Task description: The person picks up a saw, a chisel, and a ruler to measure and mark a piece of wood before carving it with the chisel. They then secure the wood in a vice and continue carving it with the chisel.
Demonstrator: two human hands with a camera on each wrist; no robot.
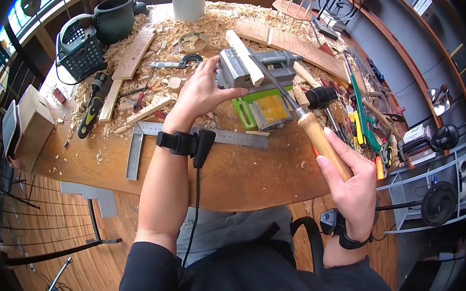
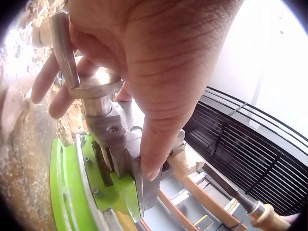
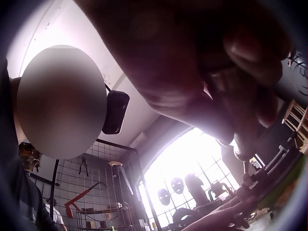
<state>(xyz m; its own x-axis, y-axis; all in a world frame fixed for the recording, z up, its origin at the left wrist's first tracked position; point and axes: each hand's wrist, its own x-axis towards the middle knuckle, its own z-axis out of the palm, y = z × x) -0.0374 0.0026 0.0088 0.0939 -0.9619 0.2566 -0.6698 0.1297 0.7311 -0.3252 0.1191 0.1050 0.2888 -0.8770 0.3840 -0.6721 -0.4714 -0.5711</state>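
Note:
In the head view, a pale wood strip (image 1: 244, 56) stands clamped in a grey bench vise (image 1: 232, 71) with a green base (image 1: 244, 114). My left hand (image 1: 204, 90) rests against the vise's left end, fingers extended and thumb along its near side. The left wrist view shows that thumb pressed on the vise beside its metal turning handle (image 2: 63, 48). My right hand (image 1: 351, 171) grips the wooden handle of a chisel (image 1: 321, 138); its steel blade lies against the wood strip's right side. In the right wrist view that hand is dark and the blade hidden.
Wood shavings (image 1: 216, 22) cover the back of the table. A metal square (image 1: 238, 138) lies left of the vise, with a micrometer (image 1: 173, 63) behind it. On the right are a black-headed mallet (image 1: 320, 97) and a green saw (image 1: 364, 106). A small wooden stool (image 1: 294, 7) stands behind.

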